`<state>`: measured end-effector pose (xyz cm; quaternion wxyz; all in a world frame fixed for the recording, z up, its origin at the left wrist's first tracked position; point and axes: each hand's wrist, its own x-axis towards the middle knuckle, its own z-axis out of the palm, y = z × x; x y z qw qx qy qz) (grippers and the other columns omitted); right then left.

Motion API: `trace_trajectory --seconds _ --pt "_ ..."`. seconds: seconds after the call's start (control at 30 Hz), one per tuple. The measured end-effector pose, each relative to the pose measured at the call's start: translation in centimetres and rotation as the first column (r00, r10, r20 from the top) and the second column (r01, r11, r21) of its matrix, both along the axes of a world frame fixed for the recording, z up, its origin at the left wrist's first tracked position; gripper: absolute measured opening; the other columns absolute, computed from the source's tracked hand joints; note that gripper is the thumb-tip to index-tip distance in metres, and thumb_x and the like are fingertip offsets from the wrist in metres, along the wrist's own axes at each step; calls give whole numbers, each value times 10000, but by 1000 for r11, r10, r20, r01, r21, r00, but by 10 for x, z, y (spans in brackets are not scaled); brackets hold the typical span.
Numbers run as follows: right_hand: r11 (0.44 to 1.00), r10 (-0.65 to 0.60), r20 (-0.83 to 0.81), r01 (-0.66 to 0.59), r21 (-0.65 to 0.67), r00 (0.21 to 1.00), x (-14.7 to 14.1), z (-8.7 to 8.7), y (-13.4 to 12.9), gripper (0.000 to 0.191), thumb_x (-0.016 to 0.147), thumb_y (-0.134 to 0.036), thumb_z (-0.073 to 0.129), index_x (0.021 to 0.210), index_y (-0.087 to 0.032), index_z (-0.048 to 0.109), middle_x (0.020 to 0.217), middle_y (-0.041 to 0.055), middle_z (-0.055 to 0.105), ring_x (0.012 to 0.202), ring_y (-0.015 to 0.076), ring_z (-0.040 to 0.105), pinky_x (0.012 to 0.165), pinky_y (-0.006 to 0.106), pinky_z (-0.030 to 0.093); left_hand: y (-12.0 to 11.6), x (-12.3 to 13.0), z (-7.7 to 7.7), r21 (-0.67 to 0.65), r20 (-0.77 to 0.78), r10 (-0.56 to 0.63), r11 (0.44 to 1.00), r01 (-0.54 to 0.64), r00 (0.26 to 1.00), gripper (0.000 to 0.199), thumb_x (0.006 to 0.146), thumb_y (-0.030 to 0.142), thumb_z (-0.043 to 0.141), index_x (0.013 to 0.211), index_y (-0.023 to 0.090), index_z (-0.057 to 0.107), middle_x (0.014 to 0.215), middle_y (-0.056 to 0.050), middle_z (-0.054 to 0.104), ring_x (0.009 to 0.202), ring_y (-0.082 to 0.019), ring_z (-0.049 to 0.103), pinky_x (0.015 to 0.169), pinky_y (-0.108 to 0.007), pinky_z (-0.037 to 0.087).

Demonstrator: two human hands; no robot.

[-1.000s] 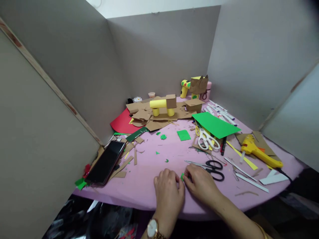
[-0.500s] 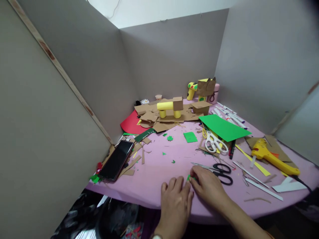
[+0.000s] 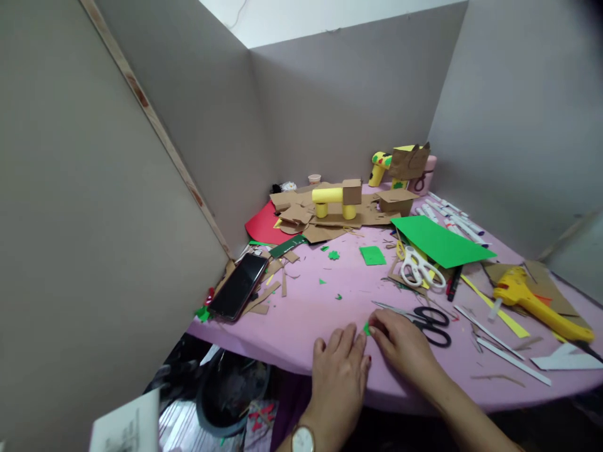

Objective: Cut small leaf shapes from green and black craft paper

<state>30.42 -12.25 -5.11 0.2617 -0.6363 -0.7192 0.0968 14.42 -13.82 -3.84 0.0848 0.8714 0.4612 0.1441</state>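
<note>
A small green paper piece (image 3: 366, 329) lies at the front of the pink-covered table (image 3: 301, 314), between my hands. My right hand (image 3: 400, 342) pinches its right side between thumb and fingers. My left hand (image 3: 340, 370) rests at the table edge with fingers spread, its index fingertip close to or on the same piece. Black-handled scissors (image 3: 433, 326) lie just behind and beside my right hand, blades pointing left. Farther back are a green square (image 3: 372, 255) and a small green flower-like cutout (image 3: 333, 255).
A phone (image 3: 239, 286) lies at left among cardboard strips. Behind stands a yellow tube figure with a cardboard box head (image 3: 352, 191). White scissors (image 3: 419, 269), a green sheet (image 3: 440, 240), markers (image 3: 455, 220) and a yellow glue gun (image 3: 541, 304) are at right. A bucket (image 3: 230, 392) stands below.
The view has shifted, so the table things appear farther right. A white box-like object has come into view at the bottom left. My hands remain around the small green piece.
</note>
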Motion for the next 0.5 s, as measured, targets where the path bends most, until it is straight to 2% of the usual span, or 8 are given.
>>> trace_trajectory --seconds 0.17,0.27,0.5 --pt "998 60 11 -60 30 998 5 -10 0 120 849 -179 466 787 -195 568 745 46 631 709 214 591 666 312 438 -4 1 1 1 -3 10 1000 -10 1000 314 941 280 341 1228 267 467 1347 -15 502 1140 -224 464 870 -487 376" --pt "994 89 44 -92 61 995 6 -16 -4 167 867 -176 440 886 -170 605 770 70 621 741 226 586 683 324 440 -5 3 4 13 -20 21 1000 -21 1000 304 938 283 349 1213 266 476 1322 -12 519 1105 -224 480 860 -478 391" --pt "978 151 255 -181 99 955 4 -13 -20 359 826 -123 477 1146 -198 620 808 109 602 721 263 528 660 376 395 -4 3 9 46 -32 22 999 -20 999 301 917 243 398 1204 255 488 1251 -16 572 1034 -219 514 815 -434 415"
